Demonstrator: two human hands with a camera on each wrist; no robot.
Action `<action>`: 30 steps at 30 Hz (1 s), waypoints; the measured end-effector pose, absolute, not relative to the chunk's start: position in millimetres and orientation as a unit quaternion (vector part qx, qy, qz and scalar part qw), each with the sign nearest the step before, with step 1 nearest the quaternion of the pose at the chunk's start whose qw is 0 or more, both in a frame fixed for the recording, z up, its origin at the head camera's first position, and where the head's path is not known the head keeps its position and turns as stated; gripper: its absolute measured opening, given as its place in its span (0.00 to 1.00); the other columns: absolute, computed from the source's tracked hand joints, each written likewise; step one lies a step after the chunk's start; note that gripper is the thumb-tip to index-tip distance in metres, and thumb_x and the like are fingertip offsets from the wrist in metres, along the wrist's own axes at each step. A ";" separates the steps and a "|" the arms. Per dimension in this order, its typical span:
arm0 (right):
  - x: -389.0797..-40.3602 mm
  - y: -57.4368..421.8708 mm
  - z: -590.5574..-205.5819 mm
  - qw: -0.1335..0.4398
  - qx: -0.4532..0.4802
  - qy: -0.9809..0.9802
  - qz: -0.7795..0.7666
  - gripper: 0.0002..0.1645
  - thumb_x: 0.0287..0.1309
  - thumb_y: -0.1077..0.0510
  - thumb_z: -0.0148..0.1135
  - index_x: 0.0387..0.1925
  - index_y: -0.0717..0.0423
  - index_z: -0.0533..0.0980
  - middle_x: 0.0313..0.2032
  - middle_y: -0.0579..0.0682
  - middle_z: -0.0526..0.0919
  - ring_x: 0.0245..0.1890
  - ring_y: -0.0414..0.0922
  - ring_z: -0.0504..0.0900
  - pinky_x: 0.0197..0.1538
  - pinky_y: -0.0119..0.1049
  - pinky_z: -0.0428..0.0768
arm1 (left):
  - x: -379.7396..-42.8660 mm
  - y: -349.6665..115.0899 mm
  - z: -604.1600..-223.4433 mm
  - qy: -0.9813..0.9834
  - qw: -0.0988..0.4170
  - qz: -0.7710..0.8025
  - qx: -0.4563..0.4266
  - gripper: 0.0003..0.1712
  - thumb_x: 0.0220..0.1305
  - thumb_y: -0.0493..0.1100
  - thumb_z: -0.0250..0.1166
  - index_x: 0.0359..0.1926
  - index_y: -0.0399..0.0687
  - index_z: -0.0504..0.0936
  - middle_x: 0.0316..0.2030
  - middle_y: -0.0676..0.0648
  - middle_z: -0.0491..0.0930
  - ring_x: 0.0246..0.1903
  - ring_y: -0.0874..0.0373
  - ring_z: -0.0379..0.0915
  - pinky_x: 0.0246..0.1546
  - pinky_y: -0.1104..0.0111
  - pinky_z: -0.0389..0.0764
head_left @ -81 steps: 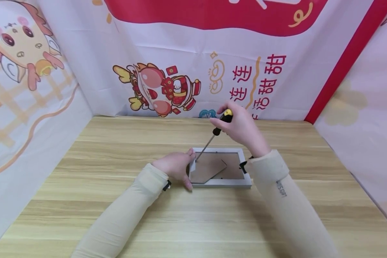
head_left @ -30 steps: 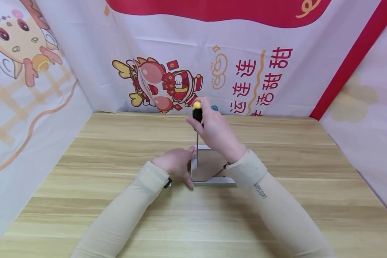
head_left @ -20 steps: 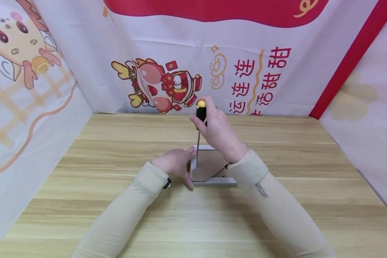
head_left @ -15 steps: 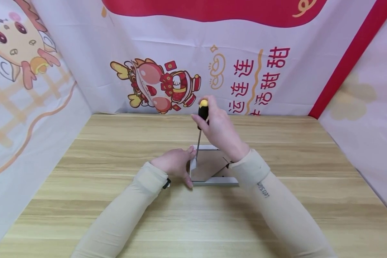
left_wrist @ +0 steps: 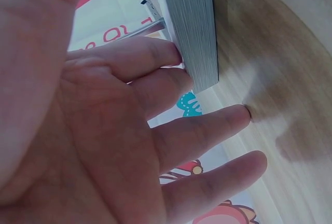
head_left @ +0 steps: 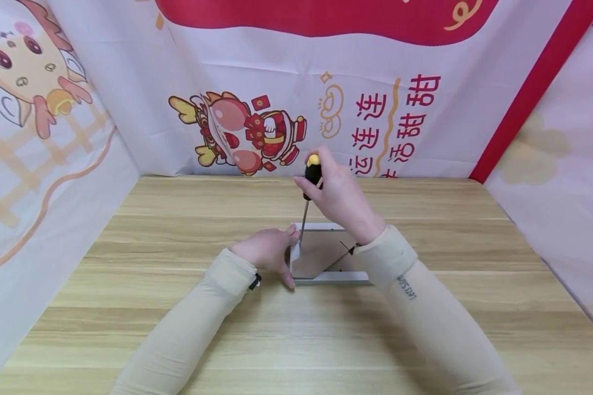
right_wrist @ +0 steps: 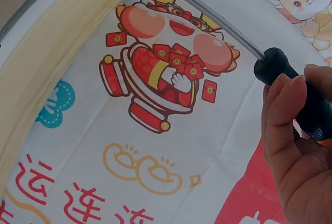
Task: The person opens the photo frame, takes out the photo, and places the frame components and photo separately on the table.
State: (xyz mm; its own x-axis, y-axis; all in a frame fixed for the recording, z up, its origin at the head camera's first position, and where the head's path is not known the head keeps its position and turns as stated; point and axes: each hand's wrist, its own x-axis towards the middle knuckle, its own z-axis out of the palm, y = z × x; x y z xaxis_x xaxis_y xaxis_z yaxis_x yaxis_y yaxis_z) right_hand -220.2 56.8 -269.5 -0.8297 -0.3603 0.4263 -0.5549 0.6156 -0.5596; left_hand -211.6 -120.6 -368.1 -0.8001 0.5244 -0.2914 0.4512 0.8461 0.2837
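Observation:
A picture frame lies face down on the table, showing its brown backing board with a hinged stand flap partly raised. My left hand holds the frame's left end, thumb at the near corner and forefinger at the far one. In the left wrist view two fingertips touch the grey frame side, while the other fingers extend past it. My right hand grips the black and yellow handle of a screwdriver. Its steel shaft slants down to the frame's left inner edge. The right forearm hides the frame's right end.
The wood-grain table runs back to a white printed cloth hanging close behind the frame. More printed cloth stands along the left and right sides. Small dark tabs sit along the frame's inner edges.
Over these frames my right hand moved left, bringing the screwdriver more upright. In the last second its handle has leaned slightly right, the tip staying at the frame's left inner edge. My left hand stays put.

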 end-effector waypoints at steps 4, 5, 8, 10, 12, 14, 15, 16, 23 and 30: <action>-220.6 61.9 -267.2 0.133 0.243 -0.896 0.347 0.26 0.64 0.52 0.66 0.55 0.58 0.65 0.39 0.54 0.78 0.33 0.47 0.80 0.33 0.37 0.83 | -211.5 -120.4 -367.8 0.942 0.185 0.101 0.260 0.71 0.34 0.62 0.83 0.76 0.48 0.57 0.75 0.43 0.52 0.64 0.46 0.66 0.66 0.56 0.65; -220.5 63.5 -266.3 0.130 0.238 -0.898 0.346 0.26 0.64 0.52 0.66 0.55 0.58 0.66 0.40 0.54 0.78 0.33 0.47 0.80 0.34 0.37 0.83 | -211.5 -120.4 -367.8 0.942 0.185 0.102 0.260 0.71 0.34 0.62 0.83 0.77 0.49 0.57 0.75 0.43 0.52 0.64 0.46 0.66 0.66 0.56 0.65; -219.9 68.8 -262.2 0.124 0.223 -0.906 0.339 0.25 0.61 0.53 0.69 0.52 0.57 0.68 0.39 0.53 0.79 0.34 0.47 0.80 0.36 0.38 0.84 | -211.2 -120.9 -367.9 0.942 0.185 0.108 0.260 0.70 0.34 0.61 0.83 0.77 0.50 0.56 0.75 0.43 0.52 0.64 0.46 0.66 0.66 0.56 0.65; -219.3 73.1 -258.1 0.115 0.212 -0.910 0.336 0.23 0.59 0.52 0.71 0.49 0.56 0.70 0.37 0.52 0.80 0.32 0.46 0.81 0.34 0.37 0.83 | -211.1 -121.4 -367.8 0.942 0.184 0.110 0.259 0.70 0.34 0.61 0.84 0.77 0.50 0.56 0.75 0.43 0.51 0.64 0.46 0.66 0.66 0.57 0.65; -218.8 78.3 -252.7 0.106 0.204 -0.917 0.327 0.21 0.57 0.51 0.73 0.45 0.55 0.73 0.35 0.51 0.81 0.29 0.45 0.80 0.32 0.37 0.82 | -210.8 -121.8 -367.5 0.942 0.183 0.115 0.258 0.70 0.34 0.61 0.84 0.76 0.49 0.56 0.75 0.42 0.51 0.64 0.46 0.66 0.66 0.56 0.66; -218.7 84.5 -246.2 0.086 0.202 -0.925 0.309 0.19 0.54 0.51 0.75 0.40 0.54 0.75 0.31 0.50 0.82 0.26 0.45 0.78 0.29 0.37 0.79 | -210.7 -122.3 -367.6 0.941 0.183 0.120 0.259 0.70 0.34 0.61 0.84 0.76 0.47 0.57 0.75 0.42 0.51 0.64 0.46 0.66 0.66 0.56 0.65; -218.9 88.0 -242.8 0.075 0.205 -0.931 0.293 0.18 0.53 0.51 0.76 0.37 0.54 0.77 0.30 0.50 0.82 0.25 0.45 0.77 0.29 0.37 0.78 | -210.5 -122.4 -367.6 0.940 0.183 0.121 0.261 0.70 0.34 0.60 0.84 0.76 0.47 0.57 0.75 0.41 0.51 0.64 0.46 0.66 0.66 0.56 0.65; -219.3 91.8 -239.5 0.063 0.207 -0.938 0.271 0.16 0.52 0.51 0.76 0.34 0.54 0.78 0.29 0.49 0.82 0.25 0.45 0.77 0.30 0.37 0.77 | -210.6 -122.5 -367.9 0.940 0.183 0.120 0.263 0.70 0.34 0.60 0.84 0.76 0.46 0.58 0.75 0.41 0.51 0.65 0.45 0.65 0.66 0.56 0.64; -219.0 112.2 -226.0 -0.039 0.219 -0.974 0.038 0.09 0.47 0.53 0.80 0.25 0.47 0.84 0.26 0.44 0.82 0.29 0.46 0.79 0.34 0.43 0.77 | -209.9 -122.3 -367.9 0.939 0.186 0.113 0.267 0.69 0.35 0.61 0.83 0.76 0.44 0.58 0.76 0.41 0.48 0.68 0.45 0.60 0.68 0.57 0.62; -218.1 125.2 -233.7 -0.068 0.242 -0.968 -0.011 0.08 0.48 0.54 0.79 0.27 0.50 0.85 0.26 0.44 0.83 0.29 0.45 0.78 0.34 0.42 0.77 | -209.0 -121.2 -366.1 0.937 0.187 0.113 0.272 0.71 0.34 0.61 0.83 0.76 0.42 0.57 0.76 0.40 0.48 0.68 0.43 0.60 0.68 0.56 0.62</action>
